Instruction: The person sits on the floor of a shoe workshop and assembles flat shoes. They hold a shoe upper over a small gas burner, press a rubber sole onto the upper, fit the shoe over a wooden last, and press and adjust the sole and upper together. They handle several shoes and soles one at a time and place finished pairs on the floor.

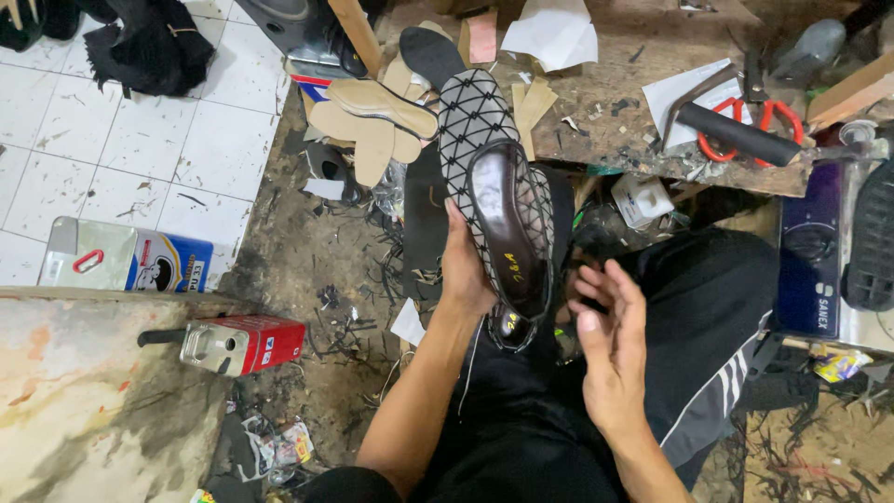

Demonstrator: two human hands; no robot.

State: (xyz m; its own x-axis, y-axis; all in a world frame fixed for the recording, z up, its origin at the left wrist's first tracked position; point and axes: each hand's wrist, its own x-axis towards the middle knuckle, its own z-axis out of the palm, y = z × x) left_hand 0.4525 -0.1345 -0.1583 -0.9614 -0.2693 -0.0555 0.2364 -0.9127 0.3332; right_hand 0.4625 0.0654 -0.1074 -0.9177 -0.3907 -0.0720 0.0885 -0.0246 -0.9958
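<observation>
shoe [498,177]: black mesh cloth crossed by pale stitched lines; insole glossy dark brown, smooth, like leather
bench [643,102], beyond the shoe: rough, worn, stained wood
insoles [377,116], left of the shoe: matt tan board
tin [244,343], lower left of the shoe: shiny metal, red sides
scissors [768,121], on the bench: glossy red plastic handles
</observation>
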